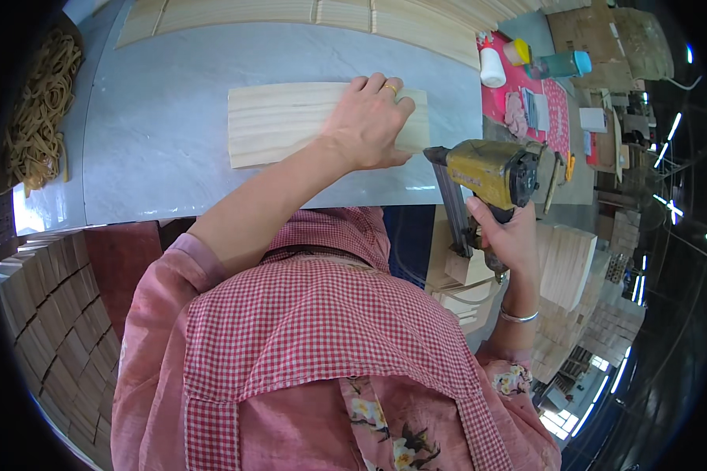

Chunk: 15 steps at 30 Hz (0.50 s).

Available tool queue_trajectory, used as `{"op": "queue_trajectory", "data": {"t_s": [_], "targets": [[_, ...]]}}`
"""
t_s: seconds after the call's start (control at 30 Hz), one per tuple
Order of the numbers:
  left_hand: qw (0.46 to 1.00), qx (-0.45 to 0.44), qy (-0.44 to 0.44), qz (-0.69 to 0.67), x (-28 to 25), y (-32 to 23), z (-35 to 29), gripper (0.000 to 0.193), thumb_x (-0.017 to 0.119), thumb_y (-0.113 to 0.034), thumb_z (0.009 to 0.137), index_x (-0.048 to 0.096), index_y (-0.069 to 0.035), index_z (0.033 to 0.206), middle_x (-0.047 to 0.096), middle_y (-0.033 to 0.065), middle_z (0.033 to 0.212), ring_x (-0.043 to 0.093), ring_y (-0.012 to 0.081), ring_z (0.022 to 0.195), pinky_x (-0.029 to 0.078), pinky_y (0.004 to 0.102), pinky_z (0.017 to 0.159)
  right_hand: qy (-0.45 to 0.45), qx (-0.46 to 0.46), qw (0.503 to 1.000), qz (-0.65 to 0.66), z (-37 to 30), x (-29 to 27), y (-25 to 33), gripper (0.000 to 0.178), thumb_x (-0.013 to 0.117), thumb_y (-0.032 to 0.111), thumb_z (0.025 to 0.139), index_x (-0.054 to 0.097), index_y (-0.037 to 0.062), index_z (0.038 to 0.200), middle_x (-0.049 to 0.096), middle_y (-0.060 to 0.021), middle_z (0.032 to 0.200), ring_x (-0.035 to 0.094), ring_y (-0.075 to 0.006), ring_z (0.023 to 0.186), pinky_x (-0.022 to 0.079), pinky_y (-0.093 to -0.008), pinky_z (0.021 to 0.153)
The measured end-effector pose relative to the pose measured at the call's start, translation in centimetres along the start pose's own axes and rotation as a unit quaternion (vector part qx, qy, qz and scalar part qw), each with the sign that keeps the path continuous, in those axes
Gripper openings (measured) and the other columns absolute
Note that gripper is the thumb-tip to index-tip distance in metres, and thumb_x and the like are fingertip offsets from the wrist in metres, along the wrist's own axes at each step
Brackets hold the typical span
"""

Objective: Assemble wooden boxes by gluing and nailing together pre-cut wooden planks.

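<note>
Checked apron point(322, 330) below the board point(271, 122) — left hand point(367, 124) spread atop, probably steadying it; right hand point(513, 238), right of it, grips the nail gun point(479, 171) — likely for control.

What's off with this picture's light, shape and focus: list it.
Head view: straight edges bow, as on the boards, and black fills the corners; head view: the lamps at right burn out to white against a dark background; head view: glare whitens the table at its near left; head view: the nail gun looks fairly sharp.
</note>
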<state>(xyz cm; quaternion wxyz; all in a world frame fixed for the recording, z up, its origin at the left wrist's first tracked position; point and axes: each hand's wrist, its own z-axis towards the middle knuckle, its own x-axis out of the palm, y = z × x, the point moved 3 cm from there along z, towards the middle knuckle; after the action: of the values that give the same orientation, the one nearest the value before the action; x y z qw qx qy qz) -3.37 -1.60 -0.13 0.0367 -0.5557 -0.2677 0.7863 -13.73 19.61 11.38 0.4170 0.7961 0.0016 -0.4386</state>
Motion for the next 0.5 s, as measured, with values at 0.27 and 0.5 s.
{"op": "queue_trajectory", "data": {"t_s": [0.27,0.5], "targets": [[1.0,0.001,-0.008,0.001,0.1,0.0,-0.1,0.054,0.08,-0.043,0.074,0.065,-0.005,0.11,0.056,0.0174,0.134,0.051,0.0333,0.12,0.038,0.0433,0.107,0.007,0.058,0.997,0.048,-0.3,0.8,0.3,0.021,0.076,0.016,0.089,0.068,-0.0027,0.089,0.06,-0.0017,0.061,0.046,-0.0096,0.042,0.037,-0.0241,0.041],[1.0,0.001,-0.027,0.002,0.2,0.3,-0.5,0.055,0.083,-0.043,0.071,0.064,-0.006,0.107,0.055,0.0172,0.136,0.051,0.0335,0.121,0.038,0.0434,0.107,0.022,0.084,0.995,0.056,-0.6,1.2,0.8,0.023,0.077,0.017,0.089,0.067,-0.0036,0.087,0.059,-0.0012,0.059,0.046,-0.009,0.042,0.037,-0.0224,0.041]]}}
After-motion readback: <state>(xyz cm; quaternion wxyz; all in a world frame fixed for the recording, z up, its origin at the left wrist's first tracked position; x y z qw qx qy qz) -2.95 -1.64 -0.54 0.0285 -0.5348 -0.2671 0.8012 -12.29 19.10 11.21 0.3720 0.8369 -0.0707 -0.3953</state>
